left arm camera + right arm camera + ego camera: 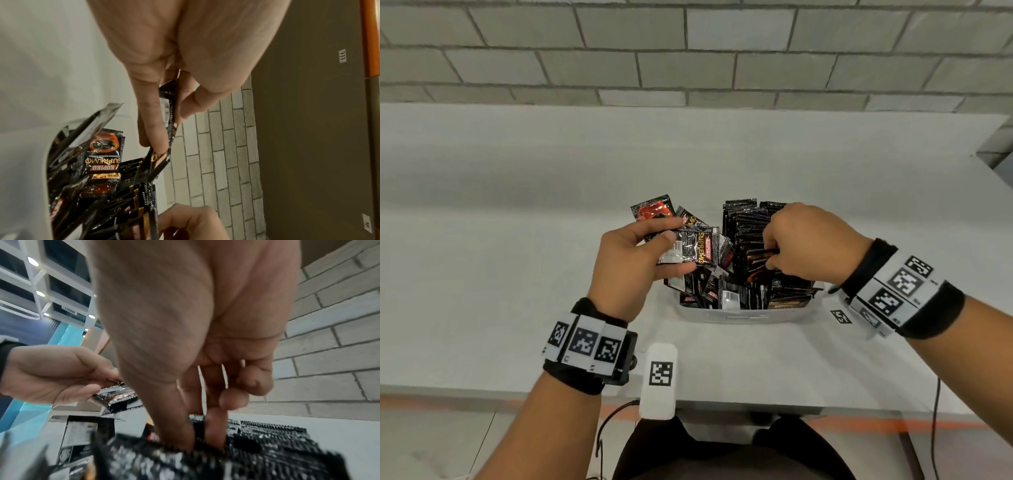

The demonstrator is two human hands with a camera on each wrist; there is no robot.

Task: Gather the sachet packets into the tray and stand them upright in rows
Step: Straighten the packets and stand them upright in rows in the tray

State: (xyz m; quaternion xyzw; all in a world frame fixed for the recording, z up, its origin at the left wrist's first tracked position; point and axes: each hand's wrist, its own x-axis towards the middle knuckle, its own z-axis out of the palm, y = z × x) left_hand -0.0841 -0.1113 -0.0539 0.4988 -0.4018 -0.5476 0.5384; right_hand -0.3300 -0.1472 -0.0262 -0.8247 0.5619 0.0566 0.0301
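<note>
Clear plastic tray (743, 313) sits near us on white surface (517, 274). Our left hand (635, 260) pinches bunch of black sachets (697, 248) above tray. Our right hand (813, 240) pinches one standing sachet (758, 255) among upright rows (743, 219) behind.

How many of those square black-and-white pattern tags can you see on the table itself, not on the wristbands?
2. One tag sits on a white block at the table's near edge, between the arms. A smaller tag lies flat right of the tray, by the right wrist, which may hide others.
</note>
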